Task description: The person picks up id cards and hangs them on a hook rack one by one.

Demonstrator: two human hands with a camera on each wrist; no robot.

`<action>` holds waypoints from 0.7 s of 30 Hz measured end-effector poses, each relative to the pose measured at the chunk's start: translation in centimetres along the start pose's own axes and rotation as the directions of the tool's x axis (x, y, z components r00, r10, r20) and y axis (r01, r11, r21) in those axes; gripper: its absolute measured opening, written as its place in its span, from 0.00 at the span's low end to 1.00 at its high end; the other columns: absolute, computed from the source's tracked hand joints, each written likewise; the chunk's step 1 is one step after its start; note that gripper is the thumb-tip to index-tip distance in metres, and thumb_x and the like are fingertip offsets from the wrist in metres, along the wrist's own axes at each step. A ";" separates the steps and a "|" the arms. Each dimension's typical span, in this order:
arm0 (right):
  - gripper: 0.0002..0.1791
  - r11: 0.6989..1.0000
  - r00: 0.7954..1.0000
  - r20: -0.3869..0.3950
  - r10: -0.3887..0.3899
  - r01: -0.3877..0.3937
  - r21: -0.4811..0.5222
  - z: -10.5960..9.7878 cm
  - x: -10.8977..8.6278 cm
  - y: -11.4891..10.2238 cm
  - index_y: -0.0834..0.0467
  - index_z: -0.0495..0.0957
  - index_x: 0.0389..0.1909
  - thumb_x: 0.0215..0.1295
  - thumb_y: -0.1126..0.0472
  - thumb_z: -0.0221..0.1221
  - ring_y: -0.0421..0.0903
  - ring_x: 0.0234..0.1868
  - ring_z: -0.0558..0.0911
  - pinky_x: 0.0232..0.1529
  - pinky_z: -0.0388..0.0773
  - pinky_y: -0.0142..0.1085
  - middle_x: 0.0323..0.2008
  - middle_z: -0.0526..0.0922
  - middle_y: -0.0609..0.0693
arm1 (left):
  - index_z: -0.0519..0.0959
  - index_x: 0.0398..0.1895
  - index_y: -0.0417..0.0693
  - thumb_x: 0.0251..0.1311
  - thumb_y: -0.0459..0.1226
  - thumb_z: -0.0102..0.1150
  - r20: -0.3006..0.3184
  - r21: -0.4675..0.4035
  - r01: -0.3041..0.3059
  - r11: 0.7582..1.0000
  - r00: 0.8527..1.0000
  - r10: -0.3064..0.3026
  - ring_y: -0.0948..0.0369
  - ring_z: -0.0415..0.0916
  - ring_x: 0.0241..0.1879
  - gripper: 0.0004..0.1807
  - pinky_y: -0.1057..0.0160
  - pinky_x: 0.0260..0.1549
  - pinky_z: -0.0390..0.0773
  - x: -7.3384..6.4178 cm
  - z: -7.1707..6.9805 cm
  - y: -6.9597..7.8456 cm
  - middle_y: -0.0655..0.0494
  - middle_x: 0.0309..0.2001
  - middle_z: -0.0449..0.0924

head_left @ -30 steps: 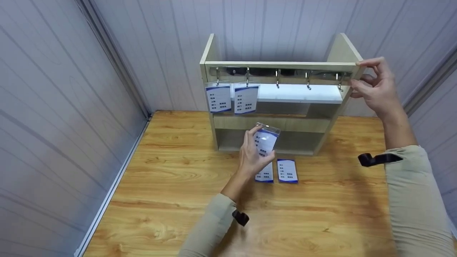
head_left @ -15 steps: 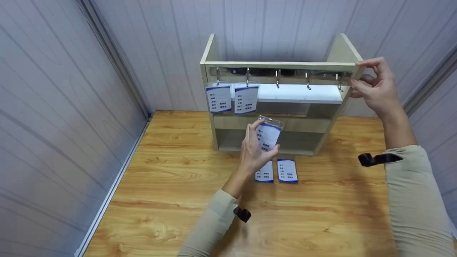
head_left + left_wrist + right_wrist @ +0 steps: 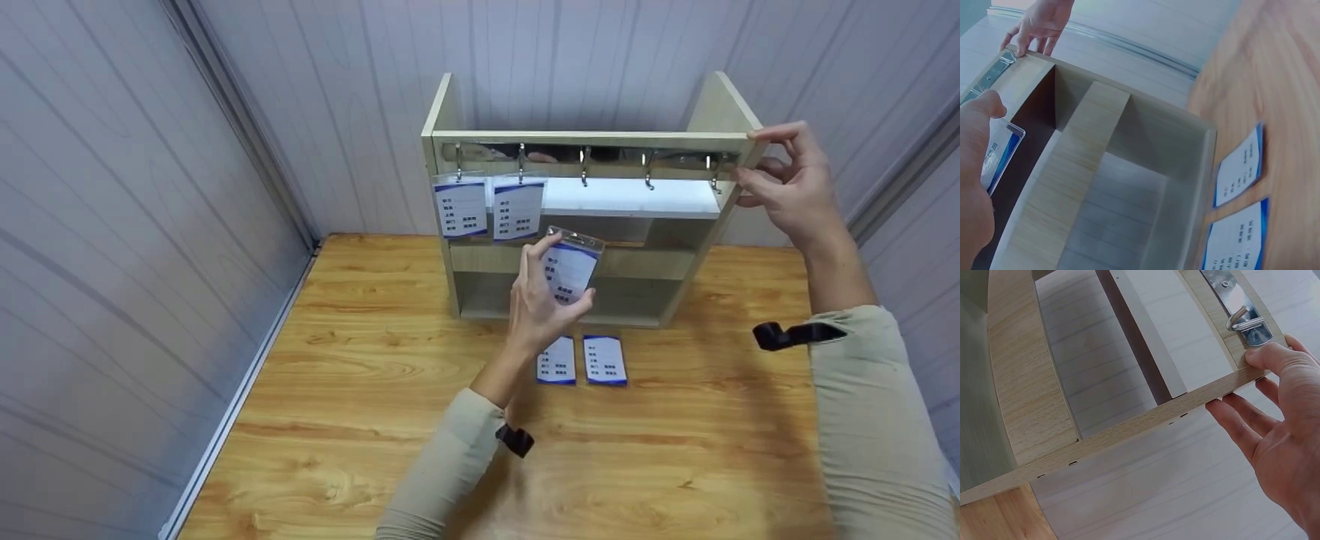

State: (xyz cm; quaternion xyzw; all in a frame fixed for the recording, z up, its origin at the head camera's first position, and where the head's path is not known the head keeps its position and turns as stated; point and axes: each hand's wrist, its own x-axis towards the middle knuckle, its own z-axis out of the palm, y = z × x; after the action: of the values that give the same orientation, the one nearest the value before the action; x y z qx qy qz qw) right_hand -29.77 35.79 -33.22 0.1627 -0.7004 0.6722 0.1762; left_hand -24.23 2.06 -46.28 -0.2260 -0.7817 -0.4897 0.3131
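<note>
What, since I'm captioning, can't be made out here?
Head: corner of left loose card, behind the left hand.
Head: lettering on hanging cards, too small.
Left wrist: much of the held card, behind the hand.
Right wrist: far end of the hook strip, past the top edge.

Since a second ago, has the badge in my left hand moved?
Yes: in the head view, the badge in your left hand has moved up and slightly right, toward the hook rail.

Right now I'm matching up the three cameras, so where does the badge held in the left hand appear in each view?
Head: the badge is right of centre, gripped by the left hand.
Left wrist: left edge, about mid-height, partly hidden.
Right wrist: not in it.
Shared landmark: the metal hook rail.
</note>
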 end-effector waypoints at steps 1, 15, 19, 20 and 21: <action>0.25 1.000 1.000 0.001 -0.002 0.002 0.001 0.0 0.0 0.0 0.58 0.77 0.66 0.73 0.78 0.64 0.40 0.57 0.89 0.33 0.91 0.29 0.71 0.76 0.50 | 0.65 0.77 0.42 0.52 0.37 0.85 -0.006 -0.002 -0.009 1.000 1.000 0.009 0.46 0.85 0.56 0.50 0.57 0.54 0.90 0.2 0.0 0.1 0.38 0.65 0.79; 0.25 0.999 1.000 0.003 0.002 -0.002 0.039 0.0 0.0 0.0 0.59 0.77 0.65 0.73 0.80 0.62 0.39 0.56 0.91 0.32 0.91 0.30 0.71 0.77 0.50 | 0.66 0.76 0.39 0.52 0.36 0.85 -0.047 -0.006 -0.067 0.998 0.997 0.066 0.49 0.83 0.49 0.50 0.63 0.48 0.89 1.7 0.1 1.3 0.38 0.63 0.78; 0.25 1.000 1.000 0.005 0.002 -0.003 0.021 0.0 0.0 0.0 0.58 0.77 0.66 0.73 0.80 0.62 0.39 0.56 0.90 0.32 0.91 0.29 0.71 0.77 0.49 | 0.66 0.76 0.39 0.52 0.36 0.85 -0.062 -0.021 -0.082 0.996 0.995 0.081 0.48 0.83 0.50 0.50 0.63 0.49 0.89 2.2 0.0 1.7 0.38 0.62 0.78; 0.25 1.000 1.000 0.003 0.003 -0.003 0.020 0.0 0.0 0.0 0.58 0.77 0.66 0.73 0.80 0.62 0.39 0.56 0.90 0.32 0.91 0.29 0.71 0.77 0.49 | 0.65 0.76 0.39 0.52 0.36 0.84 -0.064 -0.027 -0.085 0.996 0.994 0.083 0.47 0.83 0.51 0.50 0.64 0.50 0.88 2.3 0.0 1.8 0.38 0.62 0.78; 0.25 1.000 1.000 0.000 0.005 -0.005 0.021 0.0 0.0 0.0 0.58 0.77 0.65 0.73 0.80 0.62 0.39 0.56 0.90 0.32 0.91 0.29 0.71 0.77 0.49 | 0.65 0.76 0.40 0.52 0.36 0.84 -0.066 -0.034 -0.088 0.996 0.994 0.086 0.47 0.83 0.52 0.50 0.64 0.50 0.88 2.4 -0.1 1.9 0.38 0.62 0.78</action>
State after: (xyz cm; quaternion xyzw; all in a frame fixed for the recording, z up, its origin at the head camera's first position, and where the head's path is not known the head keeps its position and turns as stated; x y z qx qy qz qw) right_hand -29.79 35.82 -33.23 0.1629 -0.6937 0.6800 0.1729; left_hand -24.65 2.89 -43.34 -0.2497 -0.7516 -0.4968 0.3549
